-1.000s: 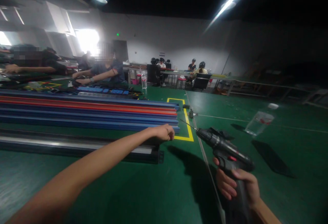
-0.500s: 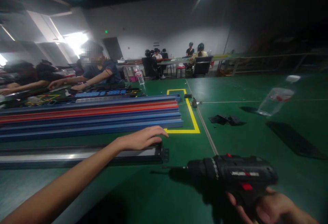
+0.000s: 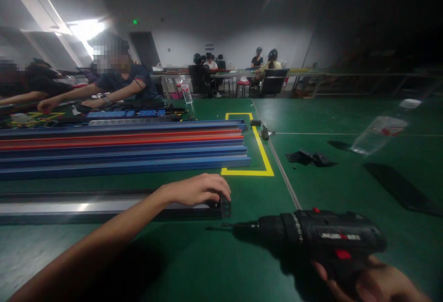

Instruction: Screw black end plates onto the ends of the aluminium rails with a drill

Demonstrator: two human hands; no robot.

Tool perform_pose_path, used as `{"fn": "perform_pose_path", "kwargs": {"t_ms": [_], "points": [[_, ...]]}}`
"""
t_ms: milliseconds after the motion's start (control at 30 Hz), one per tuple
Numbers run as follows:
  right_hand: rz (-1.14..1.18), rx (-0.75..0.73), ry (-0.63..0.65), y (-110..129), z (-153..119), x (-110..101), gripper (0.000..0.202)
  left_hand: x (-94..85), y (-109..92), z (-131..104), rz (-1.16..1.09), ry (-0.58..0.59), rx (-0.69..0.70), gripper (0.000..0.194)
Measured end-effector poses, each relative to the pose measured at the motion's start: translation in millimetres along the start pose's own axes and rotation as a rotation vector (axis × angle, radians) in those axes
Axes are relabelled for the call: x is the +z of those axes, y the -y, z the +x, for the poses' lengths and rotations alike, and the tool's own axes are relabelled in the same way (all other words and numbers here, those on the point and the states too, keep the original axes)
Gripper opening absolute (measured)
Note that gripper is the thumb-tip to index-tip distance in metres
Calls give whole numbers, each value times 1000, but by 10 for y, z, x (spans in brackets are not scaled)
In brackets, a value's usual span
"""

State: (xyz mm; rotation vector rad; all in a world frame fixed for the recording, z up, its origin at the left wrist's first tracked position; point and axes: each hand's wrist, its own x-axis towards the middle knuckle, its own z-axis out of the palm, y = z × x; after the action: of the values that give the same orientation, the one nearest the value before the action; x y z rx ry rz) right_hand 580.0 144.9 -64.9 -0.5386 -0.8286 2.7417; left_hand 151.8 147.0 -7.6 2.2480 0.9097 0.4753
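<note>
My right hand (image 3: 377, 281) grips a black cordless drill (image 3: 321, 235) by its handle. The drill lies level above the table, its bit pointing left toward the end of a long dark rail (image 3: 114, 207) with a silver inner face. At that end sits a black end cap (image 3: 226, 207). Over it bends my left hand (image 3: 202, 189), fingers curled down onto the cap and the thumb on the near side. The fingertips are partly hidden. The drill bit's tip is apart from the cap, a little nearer to me.
Several blue and red rails (image 3: 138, 156) lie behind, ending inside yellow tape (image 3: 266, 154). Small black parts (image 3: 309, 158), a water bottle (image 3: 380, 133) and a dark flat object (image 3: 398, 186) are on the right. Another bottle (image 3: 186, 91) stands farther back. A co-worker (image 3: 117, 78) reaches over parts at left.
My left hand has slid right and curled its fingers down over the end cap. The drill has shifted slightly right and down in view. The camera view has tilted a little downward.
</note>
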Motion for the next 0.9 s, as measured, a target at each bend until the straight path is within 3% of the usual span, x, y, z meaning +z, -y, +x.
{"fn": "perform_pose_path", "kwargs": {"t_ms": [233, 500, 667, 900], "points": [[-9, 75, -9, 68, 60, -75, 47, 91, 51, -27, 163, -34, 25, 21], [-6, 36, -65, 101, 39, -141, 47, 141, 96, -34, 296, -91, 84, 18], [-37, 44, -120, 128, 11, -95, 45, 147, 93, -46, 332, -93, 85, 17], [-49, -8, -64, 123, 64, -30, 47, 142, 77, -44, 359, -59, 45, 17]]}}
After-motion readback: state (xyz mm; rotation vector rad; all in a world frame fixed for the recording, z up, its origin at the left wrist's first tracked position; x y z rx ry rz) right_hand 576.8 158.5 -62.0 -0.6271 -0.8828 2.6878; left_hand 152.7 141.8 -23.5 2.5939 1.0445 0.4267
